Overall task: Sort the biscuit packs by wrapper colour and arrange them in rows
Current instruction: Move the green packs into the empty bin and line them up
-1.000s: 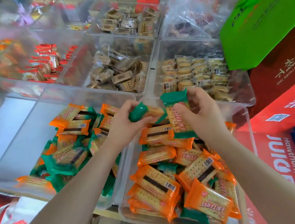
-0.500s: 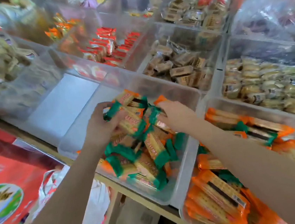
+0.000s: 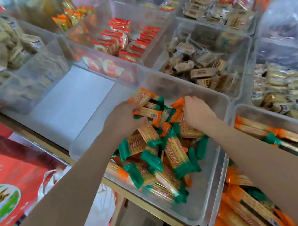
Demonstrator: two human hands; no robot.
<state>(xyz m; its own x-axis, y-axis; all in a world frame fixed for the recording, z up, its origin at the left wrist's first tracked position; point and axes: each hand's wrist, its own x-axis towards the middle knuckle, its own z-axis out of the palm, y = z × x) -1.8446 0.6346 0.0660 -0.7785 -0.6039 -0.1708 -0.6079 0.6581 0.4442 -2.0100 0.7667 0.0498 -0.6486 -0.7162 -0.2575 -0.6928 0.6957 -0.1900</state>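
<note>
Biscuit packs in orange-ended and green-ended clear wrappers lie heaped in a clear plastic bin in front of us, mixed and crossing one another at all angles. Our left hand sits at the far left of the heap, its fingers curled round a couple of orange-ended packs that stick out past the knuckles. Our right hand is just beside it on the heap, fingers bent down onto an orange-ended pack; we cannot tell whether they hold it or only press on it. To the right, touching the first bin, a second clear bin holds mostly orange-ended packs. Behind are further clear bins, one with red-wrapped packs and one with brown-wrapped packs. A red printed carton stands at lower left.
</note>
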